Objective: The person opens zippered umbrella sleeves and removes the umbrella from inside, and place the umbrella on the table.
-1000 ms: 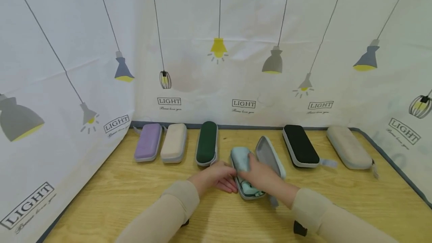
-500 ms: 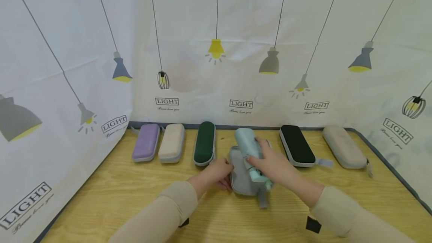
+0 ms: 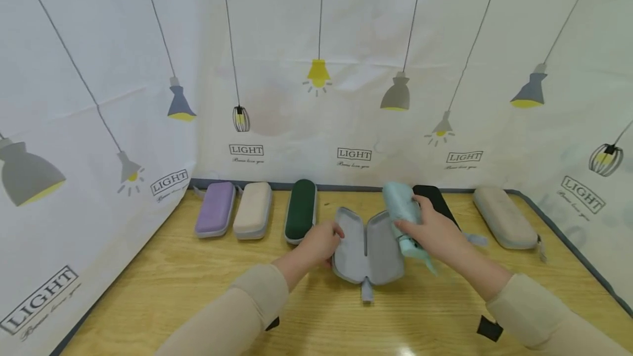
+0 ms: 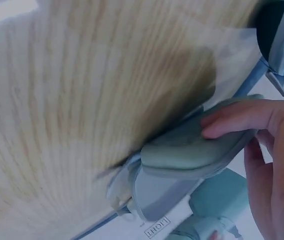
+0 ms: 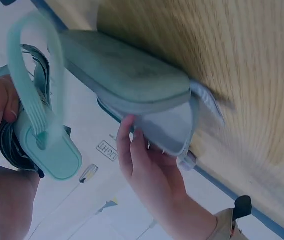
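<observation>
A light teal zip case [image 3: 386,251] with a grey lining stands spread open on the table, its pull tab towards me. My left hand [image 3: 318,243] pinches its left half at the edge; in the left wrist view the thumb lies on the case's pale green shell [image 4: 182,155]. To the right of the case, my right hand [image 3: 437,229] grips a light teal folding umbrella [image 3: 403,202], held up and tilted. The right wrist view shows the umbrella's end cap [image 5: 52,155] and looped wrist strap [image 5: 24,75], with bunched dark fabric partly hidden by the fingers.
Along the back lie a purple case [image 3: 216,209], a cream case [image 3: 253,210] and a dark green case [image 3: 300,210] beside my left hand. A black case [image 3: 432,198], partly hidden behind my right hand, and a beige case [image 3: 505,217] lie right. A printed cloth wall [image 3: 287,70] stands behind.
My right hand has lifted the umbrella out of the case and carried it right. The case's two halves now stand spread apart, while my left hand has stayed at its left side.
</observation>
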`<action>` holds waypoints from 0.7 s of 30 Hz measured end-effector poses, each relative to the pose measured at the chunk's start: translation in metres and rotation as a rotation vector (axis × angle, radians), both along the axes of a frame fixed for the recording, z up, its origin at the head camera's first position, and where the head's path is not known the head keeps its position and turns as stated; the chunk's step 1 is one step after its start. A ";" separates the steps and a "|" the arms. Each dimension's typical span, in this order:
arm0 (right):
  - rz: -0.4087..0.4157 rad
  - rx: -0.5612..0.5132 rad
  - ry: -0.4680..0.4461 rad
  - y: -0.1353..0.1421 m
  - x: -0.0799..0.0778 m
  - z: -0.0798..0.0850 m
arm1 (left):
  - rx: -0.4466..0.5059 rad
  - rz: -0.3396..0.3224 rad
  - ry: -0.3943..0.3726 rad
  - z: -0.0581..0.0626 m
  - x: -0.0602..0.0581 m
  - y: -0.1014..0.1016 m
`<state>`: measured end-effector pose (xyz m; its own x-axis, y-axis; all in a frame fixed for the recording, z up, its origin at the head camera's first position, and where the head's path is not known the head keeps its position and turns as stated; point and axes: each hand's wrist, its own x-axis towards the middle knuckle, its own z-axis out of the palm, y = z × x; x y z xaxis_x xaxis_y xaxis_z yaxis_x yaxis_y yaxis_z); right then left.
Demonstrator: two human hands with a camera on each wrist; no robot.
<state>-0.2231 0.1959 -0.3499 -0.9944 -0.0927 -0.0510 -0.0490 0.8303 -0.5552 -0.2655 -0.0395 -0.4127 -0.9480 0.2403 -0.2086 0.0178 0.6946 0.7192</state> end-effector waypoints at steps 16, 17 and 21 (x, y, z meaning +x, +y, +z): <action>-0.008 0.111 -0.070 -0.002 -0.026 -0.057 | -0.072 -0.037 -0.030 0.015 0.001 -0.010; -0.002 0.114 -0.069 -0.002 -0.027 -0.060 | -0.078 -0.038 -0.026 0.014 0.001 -0.010; 0.036 0.164 -0.083 -0.004 -0.025 -0.067 | -0.131 -0.049 0.020 0.012 0.000 -0.010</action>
<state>-0.2484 0.1919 -0.4173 -0.9824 -0.1122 -0.1496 -0.0404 0.9084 -0.4162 -0.2658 -0.0499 -0.4006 -0.9401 0.2583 -0.2225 0.0672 0.7802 0.6219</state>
